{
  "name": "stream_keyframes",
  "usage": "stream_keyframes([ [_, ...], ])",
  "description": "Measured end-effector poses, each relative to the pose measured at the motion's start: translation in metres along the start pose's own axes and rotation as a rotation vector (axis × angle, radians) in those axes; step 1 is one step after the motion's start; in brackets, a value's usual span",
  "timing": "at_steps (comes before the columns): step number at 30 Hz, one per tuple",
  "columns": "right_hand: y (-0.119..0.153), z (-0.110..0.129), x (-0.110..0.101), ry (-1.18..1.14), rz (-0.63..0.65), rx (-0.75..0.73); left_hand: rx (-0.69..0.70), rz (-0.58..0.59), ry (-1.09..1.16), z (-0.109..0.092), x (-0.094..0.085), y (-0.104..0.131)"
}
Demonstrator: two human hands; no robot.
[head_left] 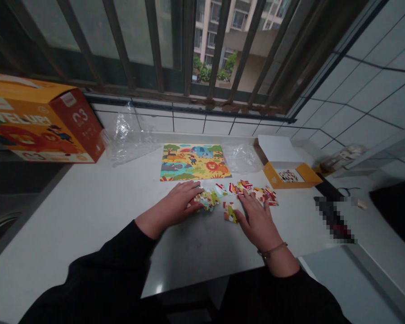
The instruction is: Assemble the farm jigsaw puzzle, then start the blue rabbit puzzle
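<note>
Several colourful jigsaw pieces lie in a loose group on the white counter. My left hand rests flat at the left side of this group, its fingertips over some pieces. Over the right part of the group is my right hand, fingers spread and palm down. Its thumb is beside a separate jigsaw piece with green and brown print. Parts of the pieces are hidden under my fingers. Just behind lies a flat picture board printed with an elephant, lions and a hippo.
An orange carton stands at the left near a sink. Crumpled clear plastic and another clear wrapper lie at the back. An opened yellow box sits at the right, and a barred window rises behind.
</note>
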State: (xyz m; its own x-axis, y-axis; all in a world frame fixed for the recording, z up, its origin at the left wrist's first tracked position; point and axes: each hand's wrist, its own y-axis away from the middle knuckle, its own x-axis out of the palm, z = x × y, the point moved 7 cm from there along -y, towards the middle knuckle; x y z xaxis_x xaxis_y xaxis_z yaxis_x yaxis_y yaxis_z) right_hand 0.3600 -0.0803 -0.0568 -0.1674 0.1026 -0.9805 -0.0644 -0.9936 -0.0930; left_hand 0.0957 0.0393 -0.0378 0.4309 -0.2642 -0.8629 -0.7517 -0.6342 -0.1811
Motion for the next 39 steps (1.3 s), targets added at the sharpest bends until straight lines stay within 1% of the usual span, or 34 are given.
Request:
stream_keyframes([
  [5,-0.010,-0.012,-0.001,0.043,0.001,0.151,0.016,0.017,-0.028,-0.003,-0.003,0.000],
  [8,-0.018,-0.015,-0.004,0.060,0.015,0.193,0.012,0.031,-0.036,-0.004,-0.004,0.000],
  [10,-0.021,-0.013,-0.006,0.058,0.021,0.179,0.006,0.031,-0.034,-0.004,-0.004,0.000],
  [13,-0.021,-0.004,-0.009,0.040,0.003,0.085,0.003,0.039,-0.041,-0.003,-0.004,-0.001],
  [16,-0.011,0.008,-0.011,0.006,-0.036,-0.011,0.001,0.041,-0.051,-0.002,-0.004,0.000],
  [19,0.002,0.014,-0.011,-0.029,-0.080,-0.039,-0.003,0.045,-0.072,-0.001,-0.003,0.000],
  [21,0.008,0.014,-0.010,-0.034,-0.110,-0.031,-0.004,0.056,-0.088,-0.002,-0.002,0.000],
  [23,0.009,0.008,-0.012,-0.029,-0.154,-0.002,-0.009,0.062,-0.093,-0.002,-0.002,0.000],
  [26,-0.005,-0.008,-0.021,0.004,-0.208,0.063,-0.010,0.051,-0.083,-0.001,-0.004,0.000],
  [28,-0.022,-0.019,-0.025,0.039,-0.183,0.106,-0.002,0.042,-0.078,-0.001,-0.004,0.000],
  [30,-0.043,-0.027,-0.027,0.070,-0.108,0.130,0.004,0.042,-0.078,-0.001,-0.004,0.000],
  [33,-0.068,-0.025,-0.021,0.086,0.019,0.110,0.001,0.042,-0.087,-0.001,-0.004,0.000],
  [36,-0.075,-0.012,-0.010,0.075,0.079,0.068,0.013,0.037,-0.090,-0.003,-0.005,0.000],
  [39,-0.066,0.004,0.000,0.039,0.101,0.007,0.023,0.033,-0.091,-0.003,-0.003,0.000],
])
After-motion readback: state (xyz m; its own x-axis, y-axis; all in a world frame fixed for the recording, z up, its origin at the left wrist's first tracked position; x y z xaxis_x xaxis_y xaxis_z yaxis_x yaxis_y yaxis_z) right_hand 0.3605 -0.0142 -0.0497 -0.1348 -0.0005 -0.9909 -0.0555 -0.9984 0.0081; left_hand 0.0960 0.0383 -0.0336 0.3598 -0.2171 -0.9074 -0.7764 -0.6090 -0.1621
